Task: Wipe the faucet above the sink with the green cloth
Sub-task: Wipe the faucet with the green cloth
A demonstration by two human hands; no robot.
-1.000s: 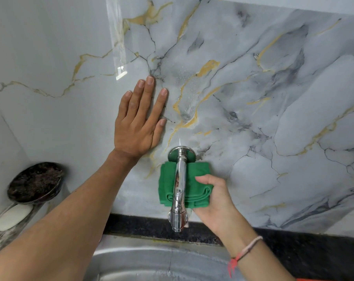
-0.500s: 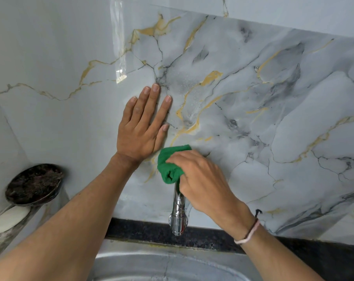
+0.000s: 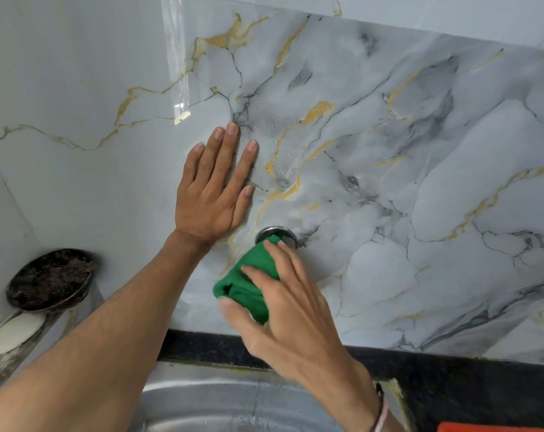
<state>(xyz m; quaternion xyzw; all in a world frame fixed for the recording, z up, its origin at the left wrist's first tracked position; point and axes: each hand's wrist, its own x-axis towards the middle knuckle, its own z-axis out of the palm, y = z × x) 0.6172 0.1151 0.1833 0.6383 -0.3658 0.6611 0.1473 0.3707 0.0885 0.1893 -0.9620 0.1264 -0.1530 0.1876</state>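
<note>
The chrome faucet (image 3: 280, 233) comes out of the marble wall above the steel sink (image 3: 233, 403); only its round wall flange shows, the spout is hidden under cloth and hand. My right hand (image 3: 292, 316) is closed around the green cloth (image 3: 249, 282), which is wrapped over the spout below the flange. My left hand (image 3: 214, 194) lies flat on the wall, fingers spread upward, just left of and above the flange, holding nothing.
A dark round dish (image 3: 51, 277) and a white soap bar (image 3: 15, 332) sit on a ledge at the left. A black counter edge (image 3: 451, 366) runs behind the sink. An orange object (image 3: 495, 428) peeks in at the bottom right.
My right hand slid the green cloth down the spout from the flange, so the flange shows again and the spout tip is covered. My left hand stayed flat on the wall.
</note>
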